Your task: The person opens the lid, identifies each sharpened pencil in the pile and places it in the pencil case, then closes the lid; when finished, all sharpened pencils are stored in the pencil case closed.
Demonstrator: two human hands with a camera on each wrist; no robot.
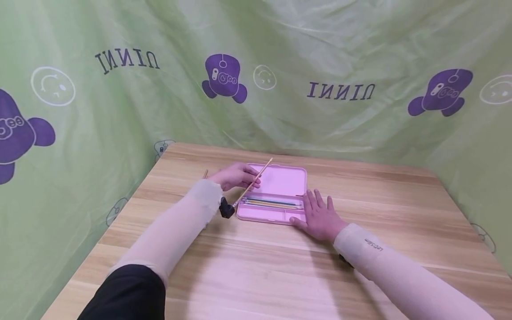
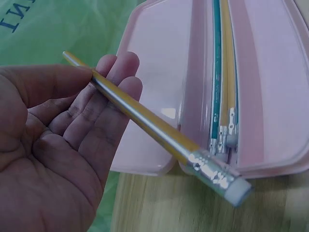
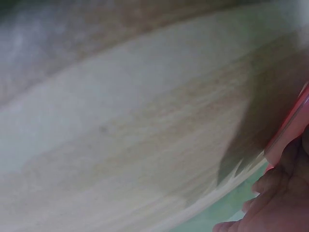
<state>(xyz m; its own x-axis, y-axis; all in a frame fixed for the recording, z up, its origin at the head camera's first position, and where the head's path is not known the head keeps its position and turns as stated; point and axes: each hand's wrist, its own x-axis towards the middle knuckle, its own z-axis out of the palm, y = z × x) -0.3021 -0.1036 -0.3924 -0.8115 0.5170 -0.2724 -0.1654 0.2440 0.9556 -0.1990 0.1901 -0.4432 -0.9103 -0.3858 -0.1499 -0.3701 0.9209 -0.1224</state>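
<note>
A pink pencil case [image 1: 260, 215] lies with its lid [image 1: 284, 178] swung back, away from me. Several pencils, green and yellow, rest side by side in its long compartment; in the left wrist view their eraser ends show beside a green pencil [image 2: 217, 72]. Above the case's left part, my left hand [image 1: 238, 176] pinches a yellow pencil [image 2: 145, 121] between thumb and fingers, white eraser toward the wrist. My right hand [image 1: 320, 218] has its fingers spread at the case's right end, with the thumb at the near corner.
Just left of my left hand, a thin wooden stick-like end [image 1: 206, 174] pokes up, mostly hidden by the arm. The wood-grain table [image 1: 256, 275] reaches back to a green printed curtain [image 1: 280, 120], which also hangs along both sides.
</note>
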